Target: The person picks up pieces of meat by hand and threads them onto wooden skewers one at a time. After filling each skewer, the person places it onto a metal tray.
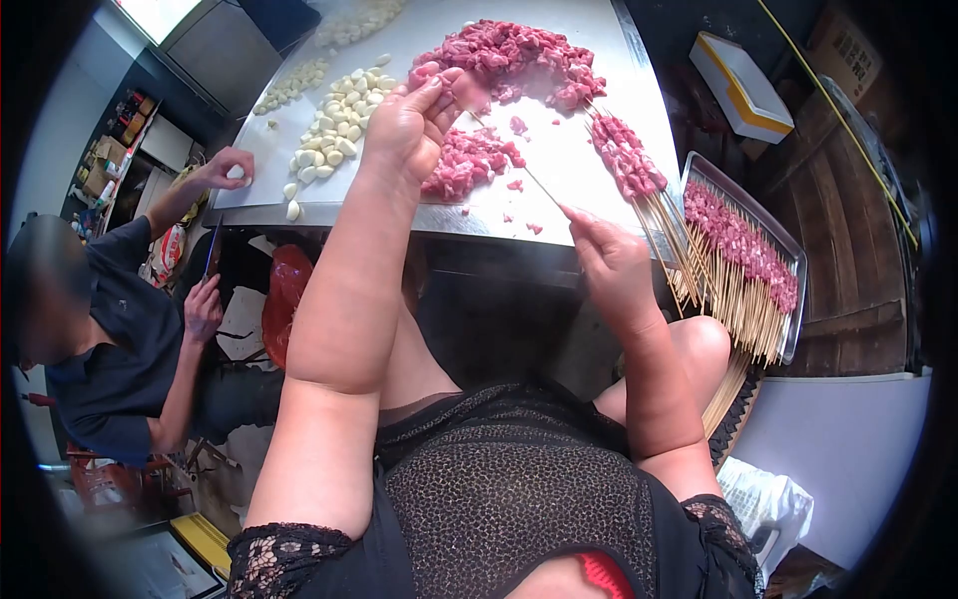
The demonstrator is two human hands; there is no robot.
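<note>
Right grip (pixel 611 258) pinches skewer (pixel 544 187); tip seemingly near left grip (pixel 407 125).

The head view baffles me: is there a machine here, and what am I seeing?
No machine: these are a person's two bare hands, seen by one camera worn on that person's head, looking forward and down. The left hand appears to pinch a soft pink piece of raw meat; the right hand holds a thin wooden skewer pointing towards it. On the shiny, pale metal table lie a pile of pink raw meat chunks, whitish peeled cloves resembling garlic, and loaded skewers. More fill a silver metal tray at the picture's right. Another person in a dark shirt sits at its left.
</note>
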